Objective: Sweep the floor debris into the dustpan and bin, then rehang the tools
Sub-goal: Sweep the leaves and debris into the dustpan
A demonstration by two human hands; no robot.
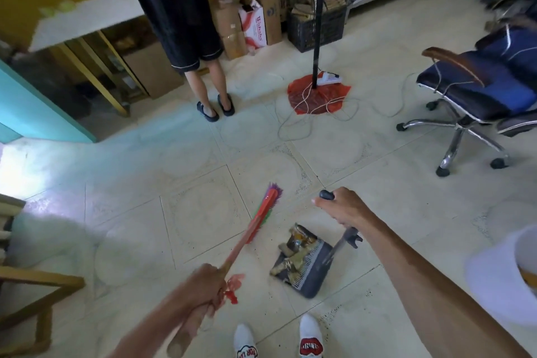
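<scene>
Our left hand was wrapped tight round the broom handle, fingers closed low on the reddish shaft just above a red tassel, and our right hand was closed over the dark grip at the top of the dustpan handle, thumb laid along it! From the left fist the shaft ran up toward one o'clock to the broom head, red block with purple and green bristles, which sat on the tiled floor well to the ten o'clock side of the dustpan. The pan lay flat at the foot of its upright handle, mouth facing ten o'clock, and brown and yellowish debris already filled its front half. We judged both tools light and stiff, easy one-handed work; the broom wanted a grip mid-shaft for control, and the bristles looked soft enough to flex against the tiles. The pan, we reckoned, would tip if lifted carelessly by that long handle, and the crumpled scraps looked light enough to slide off the lip, so a level carry seemed wise. Dark specks still dotted the floor around our white shoes at six o'clock. Up at twelve o'clock another person stood by the cardboard boxes, and an office chair sat at two o'clock.
</scene>
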